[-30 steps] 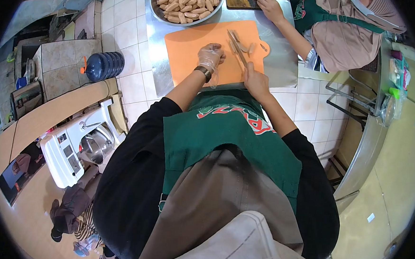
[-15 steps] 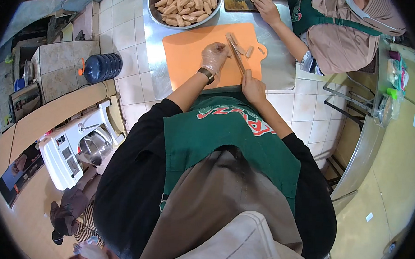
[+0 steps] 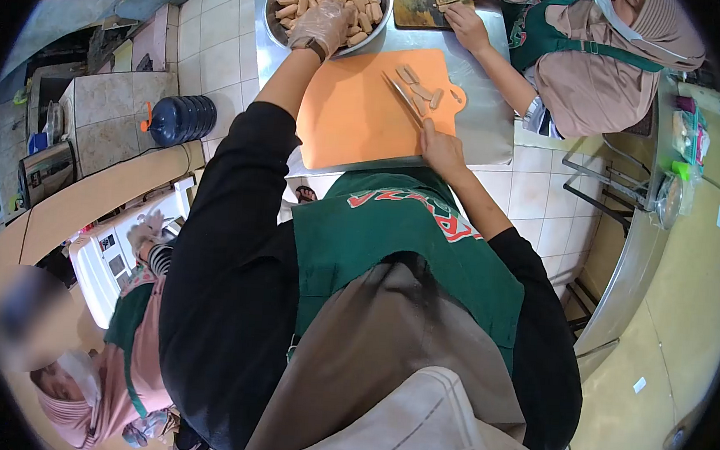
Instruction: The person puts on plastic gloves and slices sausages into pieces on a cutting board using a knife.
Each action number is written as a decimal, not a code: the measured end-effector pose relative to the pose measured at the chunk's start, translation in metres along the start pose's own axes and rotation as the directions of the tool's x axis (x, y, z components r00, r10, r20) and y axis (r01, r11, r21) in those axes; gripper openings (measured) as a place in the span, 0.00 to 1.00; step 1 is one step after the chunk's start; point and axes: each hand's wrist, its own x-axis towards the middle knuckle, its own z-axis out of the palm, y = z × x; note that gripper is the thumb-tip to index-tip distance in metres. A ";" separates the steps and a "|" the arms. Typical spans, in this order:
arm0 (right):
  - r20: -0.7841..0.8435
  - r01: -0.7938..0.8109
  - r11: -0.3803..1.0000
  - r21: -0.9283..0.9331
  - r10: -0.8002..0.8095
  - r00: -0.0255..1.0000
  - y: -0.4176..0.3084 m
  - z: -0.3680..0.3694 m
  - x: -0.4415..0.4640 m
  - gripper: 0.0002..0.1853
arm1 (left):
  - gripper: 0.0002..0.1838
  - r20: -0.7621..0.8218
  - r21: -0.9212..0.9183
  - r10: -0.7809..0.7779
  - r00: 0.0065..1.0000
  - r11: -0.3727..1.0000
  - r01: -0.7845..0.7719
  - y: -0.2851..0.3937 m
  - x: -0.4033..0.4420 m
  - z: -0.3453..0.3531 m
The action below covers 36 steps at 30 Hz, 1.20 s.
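My left hand point(image 3: 323, 26), in a clear plastic glove, reaches over the sausages point(image 3: 357, 10) in a round metal bowl point(image 3: 277, 37); its fingertips are among them, and what they grip cannot be made out. On the near right part of the orange cutting board point(image 3: 349, 125), my right hand point(image 3: 444, 150) is closed round the handle of a knife point(image 3: 403, 94). The blade slants up and left, low over the board. Several cut sausage pieces point(image 3: 422, 91) lie beside the blade, towards the board's handle hole.
A co-worker's hand point(image 3: 467, 27) works at a dark cutting board point(image 3: 414, 12) with chopped food, beyond the metal table point(image 3: 487, 109). Another person point(image 3: 143, 335) is behind on the left, near a white stand mixer point(image 3: 98, 263). A blue water jug point(image 3: 181, 119) lies on its side.
My left hand has gone from the sausage pieces on the board forward to the bowl. The knife has stayed in my right hand, its tip shifted left. A person has appeared at lower left.
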 end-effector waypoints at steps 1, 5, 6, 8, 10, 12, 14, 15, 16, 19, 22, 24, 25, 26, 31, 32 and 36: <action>-0.012 -0.037 0.999 -0.011 0.036 0.999 0.003 0.000 0.004 0.10 | 0.15 0.135 0.041 0.010 0.991 0.999 -0.016 0.004 0.003 -0.005; -0.035 -0.068 0.997 -0.023 0.067 0.997 0.004 -0.001 0.008 0.10 | 0.14 0.234 0.162 0.042 0.971 0.984 -0.081 0.003 0.018 0.004; -0.039 -0.070 0.997 -0.027 0.069 0.997 0.003 -0.002 0.007 0.10 | 0.14 0.123 0.200 0.151 0.981 0.964 -0.173 -0.003 0.019 0.014; 0.018 -0.050 0.998 -0.024 0.051 0.999 0.000 -0.004 0.001 0.11 | 0.15 0.014 0.245 0.261 0.965 0.935 -0.256 -0.009 0.024 0.027; 0.040 -0.054 0.999 -0.009 0.054 0.998 0.001 -0.003 -0.004 0.11 | 0.13 0.001 0.153 0.221 0.975 0.964 -0.219 -0.011 0.028 0.029; 0.063 -0.054 0.999 0.006 0.054 0.997 0.001 -0.003 -0.007 0.11 | 0.13 -0.136 0.091 0.140 0.981 0.988 -0.129 -0.009 0.027 0.027; 0.050 -0.086 0.995 0.056 0.083 0.995 0.001 -0.003 -0.009 0.11 | 0.14 -0.262 0.015 0.044 0.964 0.999 -0.041 -0.002 0.022 0.024; 0.052 -0.083 0.995 0.056 0.080 0.995 0.000 -0.006 -0.011 0.11 | 0.15 -0.193 -0.340 -0.078 0.978 0.940 0.008 0.009 0.013 0.009; 0.040 -0.100 0.991 0.089 0.097 0.994 -0.001 -0.010 -0.011 0.10 | 0.17 -0.088 -0.646 -0.167 0.982 0.760 0.071 0.019 0.001 -0.002; 0.027 -0.128 0.983 0.128 0.126 0.992 -0.004 -0.012 -0.011 0.10 | 0.13 0.032 -0.932 -0.084 0.996 0.357 0.060 0.052 -0.049 0.011; 0.008 -0.125 0.986 0.114 0.125 0.992 -0.004 -0.005 -0.013 0.10 | 0.12 0.317 -0.947 -0.048 0.947 -0.074 0.313 0.090 -0.097 0.073; -0.009 -0.111 0.989 0.095 0.112 0.994 -0.003 0.000 -0.013 0.10 | 0.13 0.366 -0.931 -0.102 0.925 -0.042 0.363 0.100 -0.113 0.122; -0.014 -0.112 0.990 0.091 0.114 0.993 -0.005 0.003 -0.013 0.10 | 0.14 0.410 -0.910 -0.158 0.898 -0.014 0.413 0.105 -0.117 0.129; -0.020 -0.113 0.990 0.085 0.115 0.993 -0.007 0.005 -0.013 0.10 | 0.14 0.413 -0.909 -0.157 0.897 -0.016 0.416 0.109 -0.118 0.136; -0.016 -0.103 0.992 0.073 0.104 0.994 -0.010 0.009 -0.014 0.10 | 0.16 0.112 -0.937 -0.470 0.875 0.242 0.250 0.114 -0.114 0.131; -0.012 -0.098 0.993 0.067 0.099 0.995 -0.011 0.010 -0.013 0.10 | 0.16 0.112 -0.937 -0.472 0.875 0.243 0.251 0.112 -0.115 0.127; -0.014 -0.093 0.994 0.054 0.094 0.995 -0.017 0.007 -0.014 0.09 | 0.14 0.366 -0.907 -0.481 0.797 0.009 0.422 0.108 -0.115 0.114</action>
